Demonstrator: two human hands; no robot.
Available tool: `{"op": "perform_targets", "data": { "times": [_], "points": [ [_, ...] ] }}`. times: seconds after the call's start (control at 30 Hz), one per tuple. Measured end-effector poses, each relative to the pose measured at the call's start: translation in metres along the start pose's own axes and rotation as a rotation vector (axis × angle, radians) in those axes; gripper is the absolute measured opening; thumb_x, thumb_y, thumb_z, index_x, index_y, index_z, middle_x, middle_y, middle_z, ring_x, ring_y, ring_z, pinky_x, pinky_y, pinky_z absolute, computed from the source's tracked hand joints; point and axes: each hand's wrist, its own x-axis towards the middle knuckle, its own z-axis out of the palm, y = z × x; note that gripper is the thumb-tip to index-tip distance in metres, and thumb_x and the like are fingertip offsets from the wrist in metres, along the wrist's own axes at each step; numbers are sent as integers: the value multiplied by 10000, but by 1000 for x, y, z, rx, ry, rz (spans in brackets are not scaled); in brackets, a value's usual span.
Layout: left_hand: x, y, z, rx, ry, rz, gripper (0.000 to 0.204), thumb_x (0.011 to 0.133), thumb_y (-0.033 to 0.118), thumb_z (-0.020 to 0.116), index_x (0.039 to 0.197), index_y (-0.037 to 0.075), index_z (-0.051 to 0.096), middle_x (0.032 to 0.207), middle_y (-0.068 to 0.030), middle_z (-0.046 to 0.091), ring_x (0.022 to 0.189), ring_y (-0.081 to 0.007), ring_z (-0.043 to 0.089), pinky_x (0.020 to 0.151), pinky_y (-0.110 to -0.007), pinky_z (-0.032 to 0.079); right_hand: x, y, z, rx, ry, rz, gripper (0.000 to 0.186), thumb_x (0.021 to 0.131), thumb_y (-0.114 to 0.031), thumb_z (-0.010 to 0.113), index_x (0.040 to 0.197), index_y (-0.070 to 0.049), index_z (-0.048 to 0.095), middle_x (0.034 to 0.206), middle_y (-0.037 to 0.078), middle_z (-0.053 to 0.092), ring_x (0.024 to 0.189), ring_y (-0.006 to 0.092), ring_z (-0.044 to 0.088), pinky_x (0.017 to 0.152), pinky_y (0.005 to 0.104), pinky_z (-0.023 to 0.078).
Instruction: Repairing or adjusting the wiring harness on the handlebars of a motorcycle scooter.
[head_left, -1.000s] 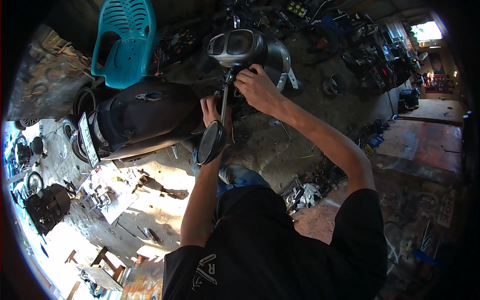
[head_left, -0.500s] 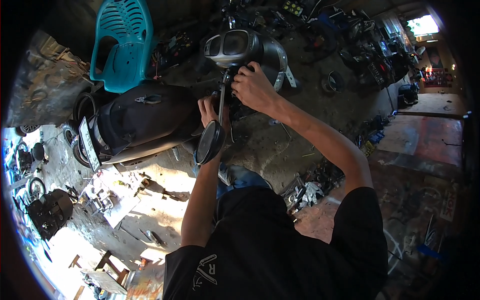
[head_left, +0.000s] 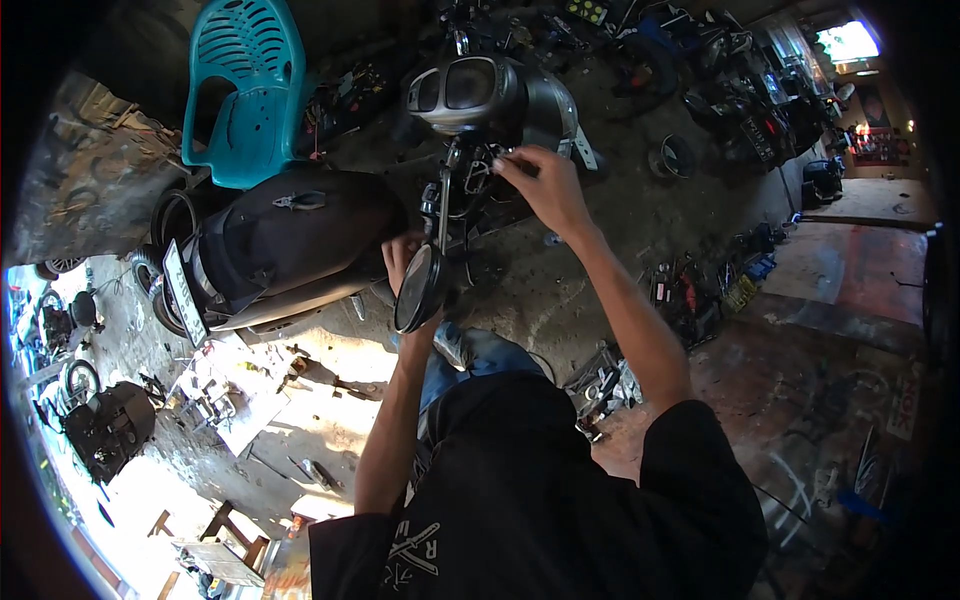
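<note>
My right hand (head_left: 548,190) is closed in a pinch beside the scooter's front end, its fingertips on a thin wire (head_left: 480,172) in a loose bundle behind the headlight housing (head_left: 462,92). The round mirror (head_left: 419,288) on its long stalk hides much of my left hand (head_left: 398,258). A few of its fingers show between the mirror and the dark seat (head_left: 300,225); what they touch is hidden. The handlebar (head_left: 430,205) runs just above that hand. Pliers (head_left: 300,200) lie on the seat.
A turquoise plastic chair (head_left: 245,115) stands behind the seat. Loose parts (head_left: 605,385) and tools (head_left: 745,285) lie on the floor to the right. A round dark bowl-like part (head_left: 670,157) sits beyond my right hand. Wooden stools (head_left: 222,545) stand at the lower left.
My right hand has moved off the handlebar area to the right and slightly down, uncovering the wires. My left hand has dropped lower, further behind the mirror.
</note>
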Motion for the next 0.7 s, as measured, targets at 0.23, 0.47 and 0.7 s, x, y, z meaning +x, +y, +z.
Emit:
{"op": "perform_targets", "data": {
  "times": [0.23,0.47,0.7],
  "points": [
    [-33,80,-7,30,-210,-179,242,932,138,758,1148,46,699,1006,-110,632,903,-247,623,812,-382,510,-71,-25,-10,88,-71,-23,163,899,-111,762,932,40,709,979,137,704,917,274,707,837,370,541],
    [-16,67,0,97,-446,-14,261,911,158,774,1125,22,710,1133,-111,614,987,-248,631,857,-357,512,-80,-34,-16,132,-193,69,146,905,-76,763,966,41,698,1044,106,704,974,214,691,899,335,526],
    [-14,67,14,-418,-378,-382,169,995,147,698,1104,17,703,1113,-62,633,1039,-173,620,943,-313,478,-106,-33,-8,394,2,236,253,943,-174,785,1127,-13,719,1035,85,747,961,147,701,851,324,551]
  ]
}}
